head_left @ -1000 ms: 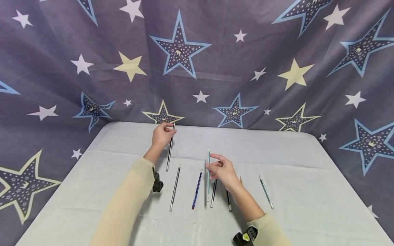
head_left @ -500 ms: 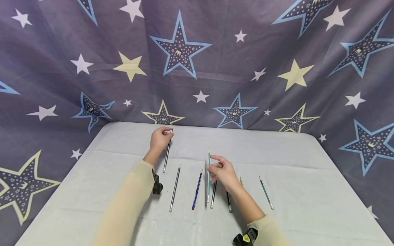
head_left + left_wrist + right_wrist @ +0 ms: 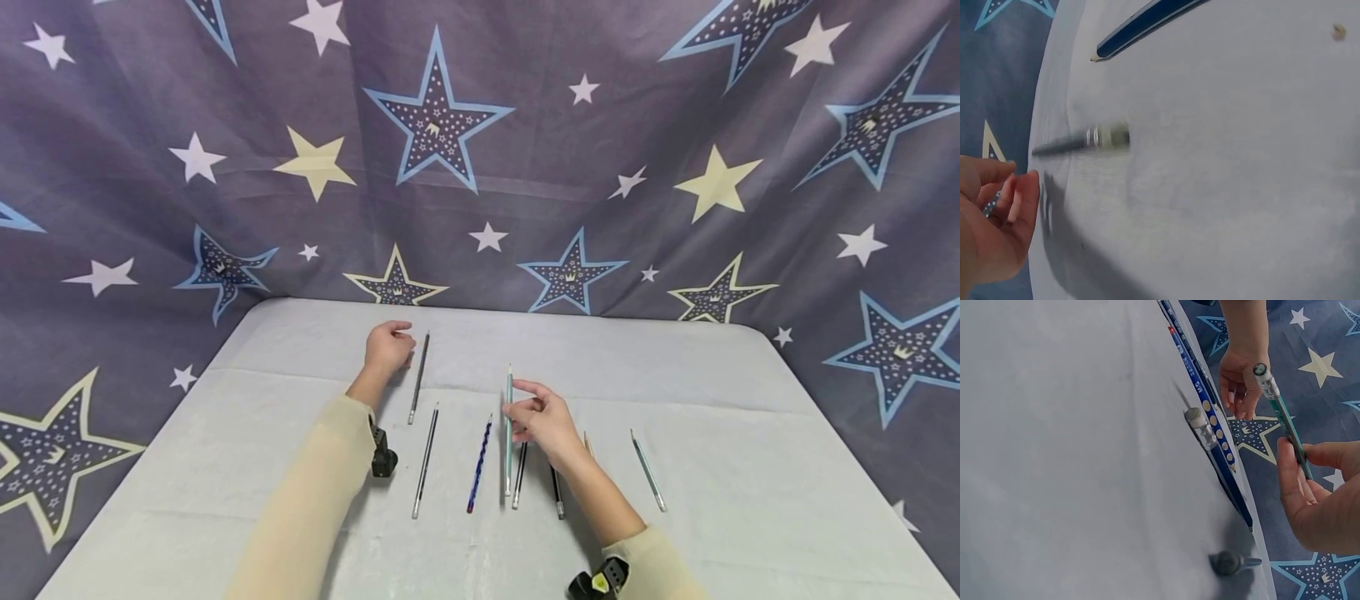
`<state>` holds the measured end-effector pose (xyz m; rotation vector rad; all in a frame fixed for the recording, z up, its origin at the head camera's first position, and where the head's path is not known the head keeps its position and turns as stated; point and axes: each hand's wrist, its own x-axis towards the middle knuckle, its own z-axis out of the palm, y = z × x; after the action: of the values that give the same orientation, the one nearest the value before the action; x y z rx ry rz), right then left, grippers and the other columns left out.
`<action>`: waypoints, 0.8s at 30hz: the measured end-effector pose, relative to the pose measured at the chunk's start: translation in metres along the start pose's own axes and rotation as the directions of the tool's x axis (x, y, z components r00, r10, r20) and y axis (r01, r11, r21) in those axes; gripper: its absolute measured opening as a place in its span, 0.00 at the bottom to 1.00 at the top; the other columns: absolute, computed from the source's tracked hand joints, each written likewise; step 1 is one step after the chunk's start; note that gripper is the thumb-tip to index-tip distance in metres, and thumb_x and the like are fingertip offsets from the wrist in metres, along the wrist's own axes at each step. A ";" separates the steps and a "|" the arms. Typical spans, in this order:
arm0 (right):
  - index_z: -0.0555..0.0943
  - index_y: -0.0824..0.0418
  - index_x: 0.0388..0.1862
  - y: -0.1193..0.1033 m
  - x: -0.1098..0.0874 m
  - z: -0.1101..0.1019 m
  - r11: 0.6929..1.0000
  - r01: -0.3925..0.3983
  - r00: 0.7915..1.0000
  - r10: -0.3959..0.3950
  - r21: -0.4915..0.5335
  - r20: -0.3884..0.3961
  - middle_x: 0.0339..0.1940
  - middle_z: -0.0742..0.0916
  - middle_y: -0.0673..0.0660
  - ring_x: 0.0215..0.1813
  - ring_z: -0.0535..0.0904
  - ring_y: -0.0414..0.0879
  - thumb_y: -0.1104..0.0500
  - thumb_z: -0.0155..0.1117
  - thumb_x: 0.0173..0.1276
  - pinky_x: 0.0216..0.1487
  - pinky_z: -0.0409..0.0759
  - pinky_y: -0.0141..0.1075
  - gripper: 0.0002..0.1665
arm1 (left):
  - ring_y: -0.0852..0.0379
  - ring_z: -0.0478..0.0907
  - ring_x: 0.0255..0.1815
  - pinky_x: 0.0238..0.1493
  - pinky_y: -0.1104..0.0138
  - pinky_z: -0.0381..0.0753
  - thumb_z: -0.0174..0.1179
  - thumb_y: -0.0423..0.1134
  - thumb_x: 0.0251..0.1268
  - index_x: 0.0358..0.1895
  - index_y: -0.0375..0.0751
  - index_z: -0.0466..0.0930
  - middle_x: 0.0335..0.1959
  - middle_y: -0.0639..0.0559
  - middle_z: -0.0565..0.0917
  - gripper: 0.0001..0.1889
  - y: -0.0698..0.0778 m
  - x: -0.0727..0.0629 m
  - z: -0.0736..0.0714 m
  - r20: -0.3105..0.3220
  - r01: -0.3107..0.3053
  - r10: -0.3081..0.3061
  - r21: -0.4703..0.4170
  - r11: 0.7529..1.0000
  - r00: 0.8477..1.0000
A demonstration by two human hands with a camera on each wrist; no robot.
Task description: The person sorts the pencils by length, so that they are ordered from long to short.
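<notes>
A teal pencil [image 3: 508, 458] is being pinched by the right hand [image 3: 546, 419] and, nearer the surface's far edge [image 3: 637, 324], a dark pencil [image 3: 419, 377] flanked by the relaxed left hand [image 3: 388, 346].

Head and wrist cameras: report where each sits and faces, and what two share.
Head: head-worn, facing forward and down at the table; left hand, right hand and sleeves show.
Left wrist: wrist-worn, facing a blurred pencil; left hand shows.
Right wrist: wrist-worn, facing the held teal pencil; both hands show.
Head and right wrist share the bright blue pencil.
</notes>
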<state>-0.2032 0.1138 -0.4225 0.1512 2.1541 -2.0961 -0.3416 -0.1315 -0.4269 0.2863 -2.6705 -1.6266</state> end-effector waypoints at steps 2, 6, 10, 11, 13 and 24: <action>0.71 0.62 0.62 0.000 0.000 -0.001 1.000 0.001 1.000 -0.001 -0.001 -0.003 0.31 0.83 0.55 0.24 0.77 0.40 0.67 0.63 0.60 0.30 0.84 0.38 0.29 | 0.62 0.75 0.21 0.23 0.71 0.81 0.54 0.28 0.60 0.57 0.32 0.74 0.44 0.36 0.81 0.20 -0.003 0.000 0.002 0.009 -0.003 0.003 0.016 1.000 1.000; 0.71 0.62 0.62 0.001 -0.001 -0.002 1.000 0.004 1.000 -0.004 -0.003 -0.004 0.31 0.83 0.55 0.24 0.77 0.40 0.67 0.63 0.61 0.29 0.84 0.38 0.29 | 0.62 0.75 0.21 0.24 0.74 0.76 0.58 0.33 0.59 0.54 0.34 0.77 0.43 0.37 0.83 0.18 -0.006 -0.002 0.006 0.027 -0.023 0.020 0.115 0.993 0.999; 0.71 0.62 0.62 0.001 -0.001 -0.002 1.000 0.003 1.000 -0.003 -0.002 -0.003 0.31 0.83 0.55 0.24 0.77 0.40 0.67 0.63 0.61 0.29 0.84 0.37 0.29 | 0.59 0.77 0.26 0.27 0.73 0.75 0.62 0.35 0.57 0.51 0.35 0.78 0.43 0.38 0.83 0.18 -0.006 -0.005 0.008 0.043 -0.037 0.031 0.158 0.987 0.999; 0.71 0.62 0.62 0.002 -0.001 -0.002 1.000 0.003 1.000 -0.003 -0.002 -0.003 0.32 0.83 0.55 0.24 0.77 0.40 0.67 0.63 0.61 0.29 0.84 0.37 0.29 | 0.58 0.77 0.27 0.27 0.72 0.76 0.62 0.35 0.56 0.51 0.36 0.78 0.43 0.38 0.83 0.18 -0.006 -0.005 0.008 0.048 -0.038 0.030 0.159 0.987 0.998; 0.71 0.62 0.62 0.002 -0.001 -0.002 1.000 0.000 1.000 0.000 -0.002 -0.003 0.32 0.83 0.55 0.24 0.77 0.40 0.67 0.63 0.61 0.29 0.84 0.37 0.29 | 0.58 0.76 0.26 0.27 0.73 0.76 0.62 0.35 0.56 0.51 0.36 0.78 0.43 0.38 0.83 0.18 -0.006 -0.006 0.009 0.061 -0.040 0.031 0.155 0.987 0.998; 0.69 0.63 0.64 -0.006 0.006 -0.002 0.999 -0.032 0.999 0.032 -0.014 0.012 0.32 0.82 0.54 0.25 0.78 0.41 0.67 0.62 0.62 0.32 0.84 0.38 0.30 | 0.59 0.76 0.27 0.26 0.74 0.74 0.63 0.36 0.56 0.49 0.35 0.79 0.41 0.40 0.82 0.17 -0.008 -0.009 0.005 0.130 -0.078 0.052 0.201 0.977 0.990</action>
<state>-0.2104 0.1160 -0.4177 0.1693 2.1447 -2.0588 -0.3319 -0.1291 -0.4354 0.0987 -2.9117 -1.3968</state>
